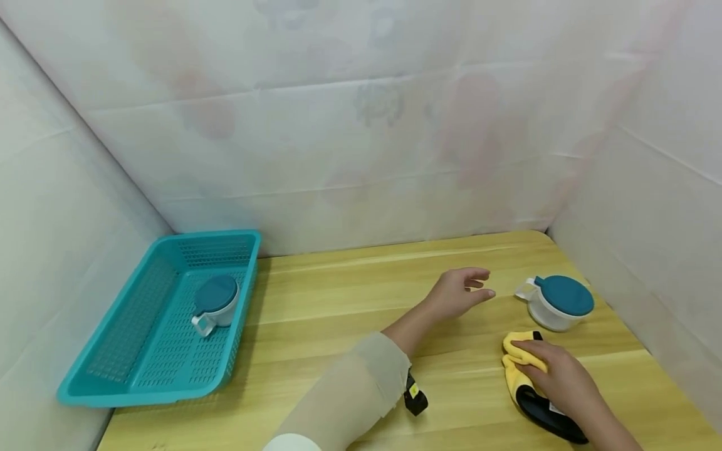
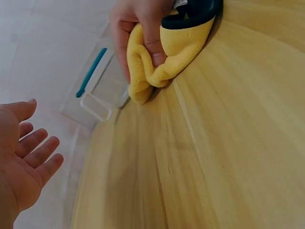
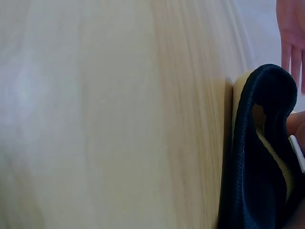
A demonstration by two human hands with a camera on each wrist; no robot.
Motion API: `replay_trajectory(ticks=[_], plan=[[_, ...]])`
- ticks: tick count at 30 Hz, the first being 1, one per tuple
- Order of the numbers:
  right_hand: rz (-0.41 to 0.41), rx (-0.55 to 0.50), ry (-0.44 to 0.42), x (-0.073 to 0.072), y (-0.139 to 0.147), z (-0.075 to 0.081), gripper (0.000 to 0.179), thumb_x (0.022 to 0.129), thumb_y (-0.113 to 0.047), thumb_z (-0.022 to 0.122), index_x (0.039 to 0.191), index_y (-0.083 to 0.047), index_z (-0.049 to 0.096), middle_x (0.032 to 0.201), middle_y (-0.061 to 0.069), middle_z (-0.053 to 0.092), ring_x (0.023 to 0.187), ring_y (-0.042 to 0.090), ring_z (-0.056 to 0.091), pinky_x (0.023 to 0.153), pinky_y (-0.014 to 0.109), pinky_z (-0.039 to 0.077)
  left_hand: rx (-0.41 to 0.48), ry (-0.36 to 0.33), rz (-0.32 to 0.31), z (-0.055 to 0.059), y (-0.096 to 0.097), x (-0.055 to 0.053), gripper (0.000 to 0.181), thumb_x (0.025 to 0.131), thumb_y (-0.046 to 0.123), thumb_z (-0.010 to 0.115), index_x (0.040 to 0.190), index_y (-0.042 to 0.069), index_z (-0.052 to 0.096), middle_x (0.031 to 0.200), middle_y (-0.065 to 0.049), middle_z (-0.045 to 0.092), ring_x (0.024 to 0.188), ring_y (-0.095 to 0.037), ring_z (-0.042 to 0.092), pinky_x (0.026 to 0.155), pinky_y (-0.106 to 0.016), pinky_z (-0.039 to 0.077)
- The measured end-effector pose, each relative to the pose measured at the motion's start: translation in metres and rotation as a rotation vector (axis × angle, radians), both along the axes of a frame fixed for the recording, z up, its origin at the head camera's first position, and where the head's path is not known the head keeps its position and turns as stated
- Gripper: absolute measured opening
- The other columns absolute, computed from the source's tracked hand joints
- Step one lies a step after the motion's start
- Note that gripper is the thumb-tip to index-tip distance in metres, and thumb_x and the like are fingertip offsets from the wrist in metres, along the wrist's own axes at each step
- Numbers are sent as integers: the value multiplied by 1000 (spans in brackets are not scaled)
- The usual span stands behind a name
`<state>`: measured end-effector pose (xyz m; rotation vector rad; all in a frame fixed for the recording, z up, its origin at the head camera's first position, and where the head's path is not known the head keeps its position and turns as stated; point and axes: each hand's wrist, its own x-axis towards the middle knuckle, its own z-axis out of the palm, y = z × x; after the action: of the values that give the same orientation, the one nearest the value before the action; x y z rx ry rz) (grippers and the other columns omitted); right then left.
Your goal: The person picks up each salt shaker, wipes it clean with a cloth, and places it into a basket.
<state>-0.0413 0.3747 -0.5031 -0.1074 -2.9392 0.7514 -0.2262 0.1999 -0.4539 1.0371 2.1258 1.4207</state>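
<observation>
My right hand (image 1: 564, 379) grips a folded yellow cloth (image 1: 514, 369) with a black edge, low on the wooden table at the right. In the left wrist view the thumb and fingers pinch the yellow cloth (image 2: 178, 52) into a fold. Its black border (image 3: 240, 157) fills the right side of the right wrist view. Left of the cloth and a little farther back, my left hand (image 1: 455, 293) reaches over the table with loosely bent fingers, holding nothing. Just beyond the cloth stands a clear container (image 1: 555, 316) with a blue lid and a white handle.
A turquoise plastic basket (image 1: 152, 394) sits at the left of the table (image 1: 338, 294). Inside lies a second blue-lidded container (image 1: 217, 297) with a handle. A small black object with a yellow mark (image 1: 415, 396) is beside the left sleeve. Pale cloth walls (image 1: 361, 156) enclose the table.
</observation>
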Motion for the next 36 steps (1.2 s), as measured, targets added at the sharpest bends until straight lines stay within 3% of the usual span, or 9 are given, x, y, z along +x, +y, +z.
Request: replay_trajectory(ticks=[7,14,21,23,25,31,36], plan=[[-20,0,11,13,1,5,45,80,-12,80,124,-13,68,122,16,67,109,43,62,82,59,52,-33,-11,-20,2,17,-1,45,95,35,66,138,22,57,134,12,60,119,-7,59,88,-16,50],[-80,19,15,31,20,7,45,79,-11,80,123,-10,68,122,18,67,109,48,59,81,62,50,-49,-21,-35,-4,26,-1,49,94,31,67,140,20,54,139,11,57,123,-8,57,92,-17,49],[-97,45,-14,39,23,4,46,78,-15,81,122,-14,70,119,10,69,101,29,67,75,47,56,-144,-15,-57,-14,42,12,56,95,36,65,147,30,45,148,15,46,136,-6,44,105,-27,44],[-95,51,-18,40,19,3,46,77,-14,82,121,-14,70,118,10,70,100,28,67,75,45,56,-172,-11,-55,-15,45,15,57,95,36,65,148,32,43,149,15,44,138,-6,41,109,-29,41],[-87,46,-15,39,16,3,46,77,-13,82,122,-12,69,118,11,70,103,37,65,77,47,56,-188,-5,-55,-15,48,17,58,96,36,64,148,34,41,149,16,43,138,-6,40,110,-30,39],[-71,27,4,34,8,4,45,78,-10,81,122,-12,69,120,11,69,108,40,63,82,54,53,-213,9,-47,-13,51,16,58,98,35,61,150,35,36,150,17,42,138,-3,40,111,-28,38],[-67,16,-26,32,6,6,45,78,-9,80,122,-11,69,121,12,68,110,42,62,84,58,51,-186,80,-8,-16,51,14,52,97,29,64,145,28,45,138,14,55,130,-3,48,106,-24,41]])
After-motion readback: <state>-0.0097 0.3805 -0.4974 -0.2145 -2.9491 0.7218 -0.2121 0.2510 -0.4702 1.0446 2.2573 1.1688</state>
